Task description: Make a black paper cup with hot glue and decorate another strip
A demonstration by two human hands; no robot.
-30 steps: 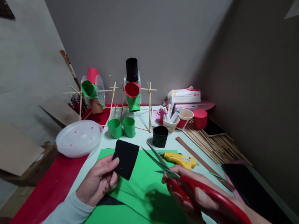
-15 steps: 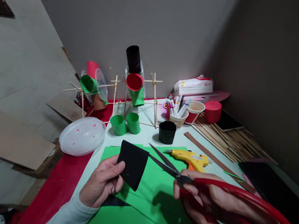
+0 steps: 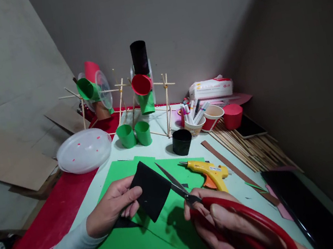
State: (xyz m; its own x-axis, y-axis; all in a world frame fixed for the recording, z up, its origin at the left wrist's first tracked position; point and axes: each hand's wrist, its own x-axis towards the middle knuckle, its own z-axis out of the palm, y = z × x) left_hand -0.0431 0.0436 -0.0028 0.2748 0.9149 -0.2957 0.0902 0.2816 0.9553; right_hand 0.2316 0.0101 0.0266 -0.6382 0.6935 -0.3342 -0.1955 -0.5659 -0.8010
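Between the thumb and fingers of my left hand (image 3: 116,205) is a piece of black paper (image 3: 152,189), slightly curled, held above green sheets (image 3: 172,248) on the table. My right hand (image 3: 216,223) is closed round the red handles of a pair of scissors (image 3: 195,198). Their blades are spread apart; the lower blade lies at the right corner of the black paper, the upper one reaches above its edge. Under my left hand another black scrap (image 3: 125,223) shows in part. A yellow glue gun (image 3: 212,172) lies just beyond the scissors.
Behind the sheets stand two green paper cups (image 3: 143,133) and a black paper cup (image 3: 182,142). Stick frames with paper-cup wheels (image 3: 143,83) rise at the back. A clear lid (image 3: 85,151) is on the left; a marker cup (image 3: 195,125), wooden sticks (image 3: 238,148) and a black tablet-like slab (image 3: 310,206) are right.
The scissors have shifted left, and their lower blade now sits behind or across the paper's right corner. The black paper has tilted and curls more. The whole view has shifted slightly.
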